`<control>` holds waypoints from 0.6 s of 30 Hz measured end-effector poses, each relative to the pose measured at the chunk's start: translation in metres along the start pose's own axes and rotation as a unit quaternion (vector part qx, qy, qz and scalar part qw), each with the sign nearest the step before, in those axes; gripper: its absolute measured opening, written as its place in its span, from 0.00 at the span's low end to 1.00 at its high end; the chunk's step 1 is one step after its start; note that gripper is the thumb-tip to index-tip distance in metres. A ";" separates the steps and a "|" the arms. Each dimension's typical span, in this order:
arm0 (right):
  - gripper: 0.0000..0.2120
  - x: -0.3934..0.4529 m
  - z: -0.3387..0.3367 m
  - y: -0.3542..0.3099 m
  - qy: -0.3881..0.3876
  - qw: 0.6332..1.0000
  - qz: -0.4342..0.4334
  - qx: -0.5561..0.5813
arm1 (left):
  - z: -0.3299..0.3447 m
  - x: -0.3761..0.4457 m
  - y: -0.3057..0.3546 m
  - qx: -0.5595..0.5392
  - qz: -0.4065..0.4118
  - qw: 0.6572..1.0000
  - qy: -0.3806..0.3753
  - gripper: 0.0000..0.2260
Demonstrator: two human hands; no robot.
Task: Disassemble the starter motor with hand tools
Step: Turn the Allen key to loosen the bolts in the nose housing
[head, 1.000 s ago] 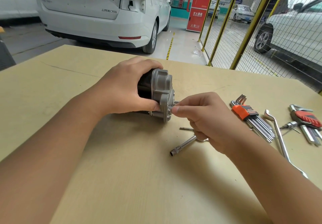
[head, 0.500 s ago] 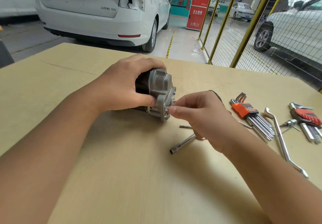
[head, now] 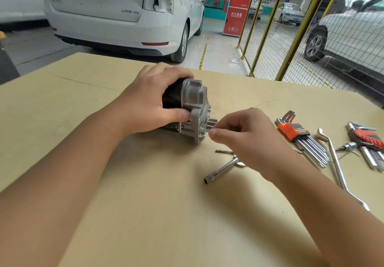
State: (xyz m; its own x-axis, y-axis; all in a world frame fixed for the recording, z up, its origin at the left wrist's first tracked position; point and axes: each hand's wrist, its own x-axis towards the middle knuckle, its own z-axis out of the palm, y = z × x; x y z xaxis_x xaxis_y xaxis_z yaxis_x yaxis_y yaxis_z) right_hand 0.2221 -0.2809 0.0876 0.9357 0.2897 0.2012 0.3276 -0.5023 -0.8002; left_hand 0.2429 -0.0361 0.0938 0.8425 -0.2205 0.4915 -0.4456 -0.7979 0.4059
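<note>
— Where is the starter motor (head: pixel 187 108)?

— On the table (head: pixel 145 204), gripped by my left hand (head: pixel 149 104). My right hand (head: pixel 245 135) pinches a thin key (head: pixel 204 130) at its end housing. I should keep it straight and turn slowly.

We see the starter motor (head: pixel 190 108) on the table (head: pixel 145 204), hex key sets (head: pixel 301 140) to its right, a socket wrench (head: pixel 223 170) before it.

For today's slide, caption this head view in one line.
Left hand steadies the starter motor while the right hand pinches a bolt.
</note>
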 end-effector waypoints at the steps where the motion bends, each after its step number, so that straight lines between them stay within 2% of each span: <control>1: 0.06 0.000 0.000 0.000 0.003 1.000 -0.001 -0.001 | 0.000 0.000 0.000 0.004 -0.004 1.000 0.002 0.35; 8: 0.08 0.000 0.002 0.003 0.024 1.000 0.004 0.010 | 0.003 -0.002 0.003 0.010 -0.005 1.000 -0.001 0.34; 18: 0.07 0.003 0.003 0.006 0.035 0.999 -0.007 0.014 | 0.000 -0.002 0.003 0.018 -0.003 0.999 -0.027 0.42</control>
State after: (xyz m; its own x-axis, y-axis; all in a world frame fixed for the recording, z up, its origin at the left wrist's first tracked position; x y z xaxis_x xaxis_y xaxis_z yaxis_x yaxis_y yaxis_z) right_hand 0.2264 -0.2811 0.0819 0.9380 0.2386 0.2516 0.3387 -0.4752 -0.8121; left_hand 0.2399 -0.0376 0.0938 0.8607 -0.2444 0.4465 -0.4300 -0.8185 0.3809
